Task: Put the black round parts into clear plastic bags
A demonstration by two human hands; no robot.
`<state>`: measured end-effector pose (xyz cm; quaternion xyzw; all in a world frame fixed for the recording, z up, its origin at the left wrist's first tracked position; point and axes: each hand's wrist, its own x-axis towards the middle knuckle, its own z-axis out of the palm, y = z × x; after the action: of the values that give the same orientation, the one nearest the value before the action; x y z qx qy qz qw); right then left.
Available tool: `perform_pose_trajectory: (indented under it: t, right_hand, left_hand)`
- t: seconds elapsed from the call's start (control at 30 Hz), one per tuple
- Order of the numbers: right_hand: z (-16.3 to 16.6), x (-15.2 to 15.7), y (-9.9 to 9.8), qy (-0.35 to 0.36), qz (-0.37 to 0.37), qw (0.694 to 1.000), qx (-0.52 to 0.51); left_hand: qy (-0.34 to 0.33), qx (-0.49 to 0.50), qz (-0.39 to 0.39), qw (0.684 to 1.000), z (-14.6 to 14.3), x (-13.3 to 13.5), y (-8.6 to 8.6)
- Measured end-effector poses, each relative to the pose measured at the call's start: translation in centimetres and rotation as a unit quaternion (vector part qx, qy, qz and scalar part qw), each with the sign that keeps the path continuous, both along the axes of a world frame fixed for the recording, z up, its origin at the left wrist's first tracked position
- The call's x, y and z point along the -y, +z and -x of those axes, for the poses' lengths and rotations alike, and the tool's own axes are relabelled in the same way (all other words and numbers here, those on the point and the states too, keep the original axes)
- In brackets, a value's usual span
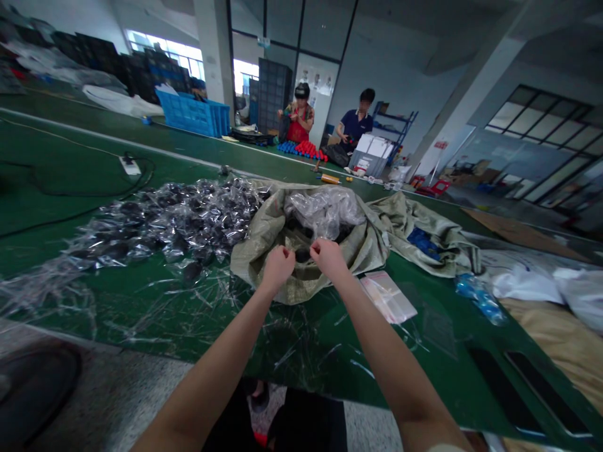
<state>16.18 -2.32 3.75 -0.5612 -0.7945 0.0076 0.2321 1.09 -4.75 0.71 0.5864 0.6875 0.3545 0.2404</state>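
Observation:
My left hand (279,266) and my right hand (328,255) are both closed in a pinch, facing each other over the open mouth of a woven sack (249,254). Between them is a dark round piece (302,254), seemingly in a clear plastic bag whose thin film barely shows at my fingertips. Crumpled clear plastic (325,204) bulges from the back of the sack. To the left lies a large heap of dark round pieces in clear bags (188,216). A stack of flat clear bags (389,297) rests right of the sack.
Loose clear strips (301,342) litter the green table (188,333). A second woven sack (400,216), two dark phone-like slabs (506,389) and a power strip (129,165) lie around. Two people work across the table near red and blue pieces (306,149) and a blue crate (193,113).

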Motion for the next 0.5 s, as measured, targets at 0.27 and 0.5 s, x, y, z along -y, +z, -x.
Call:
perform_pose_trajectory:
  t: [0.27,0.5]
  right_hand:
    - [-0.1,0.3,-0.6,0.01,0.007,0.999,-0.046]
    - [-0.7,0.5,-1.9,0.02,0.03,0.993,-0.11]
  left_hand:
    - [0.008,-0.044,0.017,0.999,0.2,0.2,0.0]
    - [-0.013,-0.004,0.004,1.0,-0.1,0.3,-0.7]
